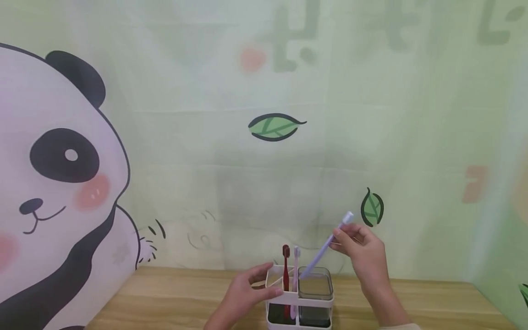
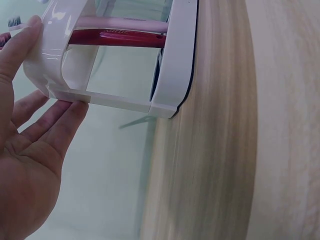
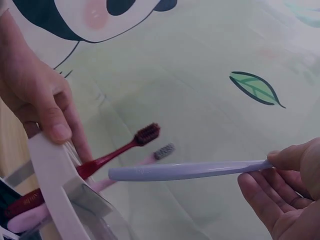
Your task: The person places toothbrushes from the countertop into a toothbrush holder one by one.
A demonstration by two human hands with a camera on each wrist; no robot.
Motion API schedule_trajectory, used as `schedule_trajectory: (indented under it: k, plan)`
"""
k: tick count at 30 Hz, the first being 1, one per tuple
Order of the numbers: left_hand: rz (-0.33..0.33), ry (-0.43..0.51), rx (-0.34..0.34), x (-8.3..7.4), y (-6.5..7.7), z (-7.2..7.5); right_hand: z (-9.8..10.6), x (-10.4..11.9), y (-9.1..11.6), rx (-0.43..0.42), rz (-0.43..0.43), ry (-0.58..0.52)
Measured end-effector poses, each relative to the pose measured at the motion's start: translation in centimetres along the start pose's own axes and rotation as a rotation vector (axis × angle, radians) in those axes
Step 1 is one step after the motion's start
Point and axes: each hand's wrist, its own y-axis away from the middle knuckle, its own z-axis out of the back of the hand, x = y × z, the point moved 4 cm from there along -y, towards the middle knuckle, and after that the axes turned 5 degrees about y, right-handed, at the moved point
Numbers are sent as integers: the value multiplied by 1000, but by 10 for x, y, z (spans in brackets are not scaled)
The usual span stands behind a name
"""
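Observation:
A white toothbrush holder [image 1: 307, 302] stands on the table, my left hand [image 1: 243, 291] gripping its upper rim at the left, thumb in front and fingers round the side. Inside its left section a red toothbrush [image 1: 286, 270] and a pink toothbrush [image 1: 295, 275] stand upright, bristles up. My right hand [image 1: 369, 256] pinches a lavender toothbrush [image 3: 185, 171] close to its head between thumb and fingers. That brush slants, its handle end pointing down to the left and overlapping the holder's middle in the head view. A clear cup [image 1: 319, 291] sits in the right section.
The wooden table [image 1: 181, 298] extends to both sides of the holder. Behind it hangs a pale green cloth backdrop [image 1: 185, 137] printed with a panda [image 1: 82, 110] and leaves.

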Motion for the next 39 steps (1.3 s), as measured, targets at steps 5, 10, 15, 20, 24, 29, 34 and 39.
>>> schedule_trajectory:
  k: [5, 10, 15, 20, 24, 29, 34, 39]
  plan:
    - [-2, 2, 3, 0, 0, 0, -13, -3, 3, 12, 3, 15]
    - [-4, -7, -1, 0, -1, 1, -23, -9, 6, 31, -14, 60]
    - [-7, -8, -2, 0, -2, 2, -31, -16, 9, 54, -37, 106]
    - [-13, -7, 0, 0, -3, 1, -38, -26, 10, 67, -41, 103]
    - [-8, -5, 0, 1, -3, 1, -42, -33, 11, 78, -45, 120]
    - [19, -8, 0, 2, -4, 1, -45, -38, 14, 101, -52, 152]
    - [9, -10, 1, 0, -2, 1, -49, -43, 16, 133, -54, 172]
    - [-2, -14, -5, 0, 0, 1, -54, -48, 16, 153, -51, 173]
